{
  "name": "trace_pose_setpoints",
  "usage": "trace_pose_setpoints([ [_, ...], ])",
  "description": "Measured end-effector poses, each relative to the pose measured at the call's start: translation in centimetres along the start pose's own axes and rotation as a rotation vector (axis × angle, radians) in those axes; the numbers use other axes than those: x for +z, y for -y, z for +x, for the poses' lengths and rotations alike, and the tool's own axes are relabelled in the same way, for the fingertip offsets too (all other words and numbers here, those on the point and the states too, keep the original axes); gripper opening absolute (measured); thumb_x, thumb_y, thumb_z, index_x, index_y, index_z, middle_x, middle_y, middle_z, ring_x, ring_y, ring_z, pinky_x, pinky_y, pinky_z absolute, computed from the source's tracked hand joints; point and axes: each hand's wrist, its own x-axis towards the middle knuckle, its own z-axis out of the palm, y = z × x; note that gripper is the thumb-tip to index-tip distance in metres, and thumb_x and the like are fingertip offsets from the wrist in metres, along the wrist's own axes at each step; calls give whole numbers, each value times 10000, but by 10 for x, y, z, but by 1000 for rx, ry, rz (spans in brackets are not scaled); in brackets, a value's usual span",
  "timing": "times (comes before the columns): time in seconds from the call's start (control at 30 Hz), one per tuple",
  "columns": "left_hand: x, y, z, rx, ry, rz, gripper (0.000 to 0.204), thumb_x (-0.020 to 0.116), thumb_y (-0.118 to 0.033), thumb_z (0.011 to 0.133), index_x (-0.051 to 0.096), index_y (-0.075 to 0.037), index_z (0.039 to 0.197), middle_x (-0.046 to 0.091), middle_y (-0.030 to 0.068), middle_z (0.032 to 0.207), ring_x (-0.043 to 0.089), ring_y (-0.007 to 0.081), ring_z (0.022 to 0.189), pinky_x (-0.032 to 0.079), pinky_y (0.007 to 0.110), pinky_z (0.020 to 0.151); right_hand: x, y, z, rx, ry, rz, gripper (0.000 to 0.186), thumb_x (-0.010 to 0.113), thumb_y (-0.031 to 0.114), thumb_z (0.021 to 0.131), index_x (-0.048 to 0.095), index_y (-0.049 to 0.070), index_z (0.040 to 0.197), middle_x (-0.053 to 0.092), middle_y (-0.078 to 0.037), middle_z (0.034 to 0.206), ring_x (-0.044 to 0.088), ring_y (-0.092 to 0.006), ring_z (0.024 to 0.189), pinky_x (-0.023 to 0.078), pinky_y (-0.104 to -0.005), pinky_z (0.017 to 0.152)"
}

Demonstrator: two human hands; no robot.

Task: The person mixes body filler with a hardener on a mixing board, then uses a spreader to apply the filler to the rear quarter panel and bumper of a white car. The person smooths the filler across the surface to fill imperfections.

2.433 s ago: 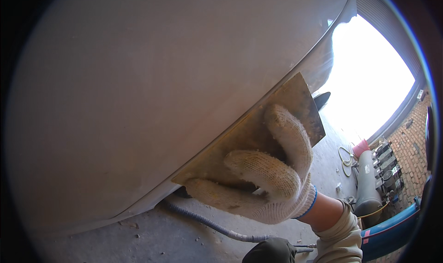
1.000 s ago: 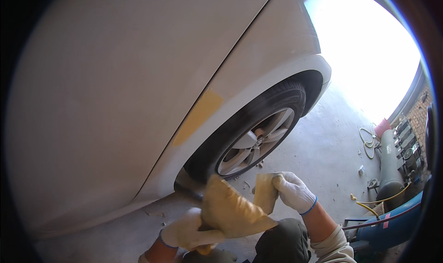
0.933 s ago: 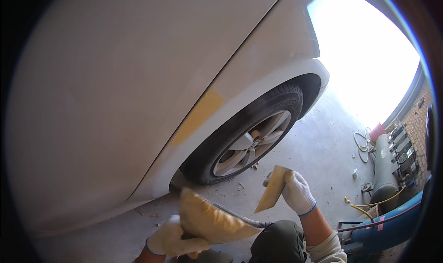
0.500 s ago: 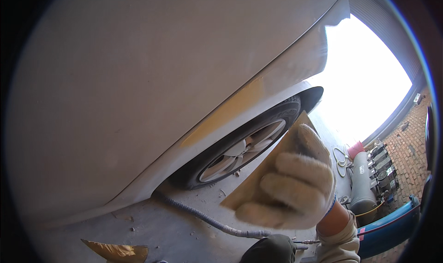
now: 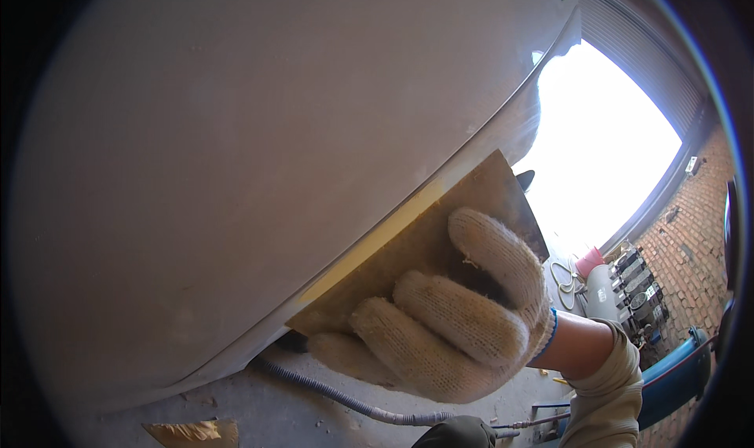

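Observation:
My right hand (image 5: 455, 314), in a knitted off-white glove, grips a flat, brownish rectangular spreader (image 5: 377, 267). The fingers lie over its near face, and the thumb is hidden. The spreader's upper long edge lies along a yellow putty strip (image 5: 369, 244) on the pale car panel (image 5: 236, 165), below a body seam. Whether it touches the putty I cannot tell. My left hand is not in view. At the lower left edge, a second brownish plate (image 5: 228, 436) carries a lump of yellow putty (image 5: 184, 431); what supports it is out of view.
A grey corrugated hose (image 5: 338, 397) runs along the concrete floor (image 5: 275, 420). My knee (image 5: 455, 434) shows at the bottom. To the right stand a grey tank (image 5: 602, 291), a blue cylinder (image 5: 671, 377) and a brick-patterned surface (image 5: 675, 244), with a bright doorway (image 5: 605, 142) beyond.
My right hand has moved left and up with the spreader, now beside the putty strip and covering most of the wheel. The putty-bearing plate at lower left has changed its tilt.

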Motion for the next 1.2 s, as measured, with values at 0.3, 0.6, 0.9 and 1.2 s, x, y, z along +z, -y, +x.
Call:
trace_pose_setpoints([
  [0.3, -2, 3, 2, -65, 14, 59, 316, 614, -155, 1013, 578, -58, 714, 610, 58, 599, 562, 163, 493, 467, 303, 513, 15, -6, 2, -38, -94, 88, 385, 875, 261, 754, 751, 207, 1114, 568, -43, 1100, 584, -315, 1169, 623, -435, 951],
  [0.6, 2, 0, 5, -97, 29, 113, 415, 586, -199, 1035, 578, -60, 644, 616, 63, 581, 562, 165, 485, 457, 301, 507, 24, -8, 1, -62, -179, 61, 357, 853, 208, 768, 748, 227, 1109, 562, -28, 1104, 600, -314, 1154, 629, -442, 969],
  [0.9, 8, -1, 5, -121, 25, 129, 442, 578, -205, 1044, 570, -60, 626, 617, 75, 569, 550, 165, 459, 442, 287, 488, 8, -5, -2, 58, -11, 70, 412, 945, 338, 679, 781, 450, 1040, 560, 113, 1083, 545, -128, 1119, 542, -491, 1099],
  [1.2, 5, -2, -4, -71, 31, 102, 419, 584, -167, 1023, 579, -55, 619, 628, 74, 578, 559, 156, 466, 449, 286, 491, -22, -8, -9, 108, 293, 39, 313, 855, 323, 762, 786, 323, 1068, 526, 49, 1018, 548, -141, 1087, 535, -393, 1030],
])
